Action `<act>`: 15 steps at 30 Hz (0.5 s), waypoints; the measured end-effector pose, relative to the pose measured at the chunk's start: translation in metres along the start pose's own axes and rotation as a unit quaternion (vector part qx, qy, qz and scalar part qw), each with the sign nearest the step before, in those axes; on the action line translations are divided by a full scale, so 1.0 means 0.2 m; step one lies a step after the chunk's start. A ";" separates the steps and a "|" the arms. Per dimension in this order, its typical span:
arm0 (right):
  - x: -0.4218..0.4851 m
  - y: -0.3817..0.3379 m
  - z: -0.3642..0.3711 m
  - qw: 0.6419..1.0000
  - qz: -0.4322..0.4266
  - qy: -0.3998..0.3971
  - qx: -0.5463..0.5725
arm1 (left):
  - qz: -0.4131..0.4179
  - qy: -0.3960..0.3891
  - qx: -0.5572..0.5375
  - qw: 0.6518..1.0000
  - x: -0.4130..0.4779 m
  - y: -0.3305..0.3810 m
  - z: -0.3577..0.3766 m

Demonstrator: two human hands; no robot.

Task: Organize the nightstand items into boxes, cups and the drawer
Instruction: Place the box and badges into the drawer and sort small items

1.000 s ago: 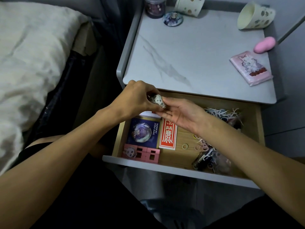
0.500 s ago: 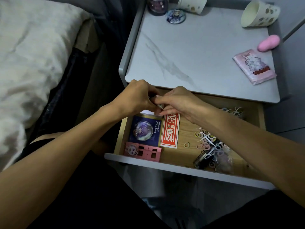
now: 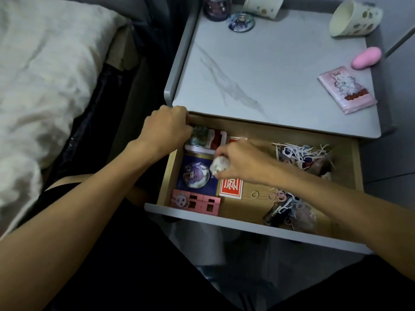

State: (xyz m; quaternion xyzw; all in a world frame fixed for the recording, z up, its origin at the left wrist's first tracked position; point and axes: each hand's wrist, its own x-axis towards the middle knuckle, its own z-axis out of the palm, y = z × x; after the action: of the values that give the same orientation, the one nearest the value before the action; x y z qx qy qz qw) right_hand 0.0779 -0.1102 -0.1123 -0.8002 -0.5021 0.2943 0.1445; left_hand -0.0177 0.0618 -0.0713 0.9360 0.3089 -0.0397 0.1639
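Both hands have parted since half a second ago, when they met over one small thing at the back of the drawer point(image 3: 247, 227). Now the right hand point(image 3: 242, 162) alone carries the small white object point(image 3: 219, 166), its fingers pinching it just above the blue box point(image 3: 195, 176) and beside the red card pack point(image 3: 230, 187). The left hand point(image 3: 166, 129) has gone to the drawer's back left corner, fingers curled down out of sight over a greenish packet point(image 3: 199, 133); whether they grip it I cannot tell. A tangle of white floss picks point(image 3: 301, 153) lies at the back right, and a pink clip box point(image 3: 197, 202) sits against the front wall. On the desk point(image 3: 269, 70) above lie a tipped paper cup point(image 3: 354, 19), a pink tissue pack point(image 3: 347, 90) and a round badge point(image 3: 240, 22).
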 end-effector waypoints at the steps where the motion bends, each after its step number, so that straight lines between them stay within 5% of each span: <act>1: -0.02 0.00 0.05 0.996 -0.058 -0.010 -0.069 | -0.017 -0.003 0.019 1.000 -0.01 0.00 0.01; 6: -0.04 -0.03 0.22 0.954 -0.225 -0.040 -0.193 | -0.025 -0.076 -0.031 0.996 0.00 0.01 0.06; 15: -0.06 -0.07 0.29 0.951 -0.232 -0.090 -0.183 | -0.010 -0.090 -0.080 0.993 0.04 -0.01 0.05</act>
State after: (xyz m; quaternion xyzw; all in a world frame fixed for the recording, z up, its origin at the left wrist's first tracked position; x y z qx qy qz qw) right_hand 0.0280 -0.1181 -0.1476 -0.6447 -0.7298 0.2270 0.0143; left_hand -0.0130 0.0651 -0.0828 0.9091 0.3046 -0.1008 0.2655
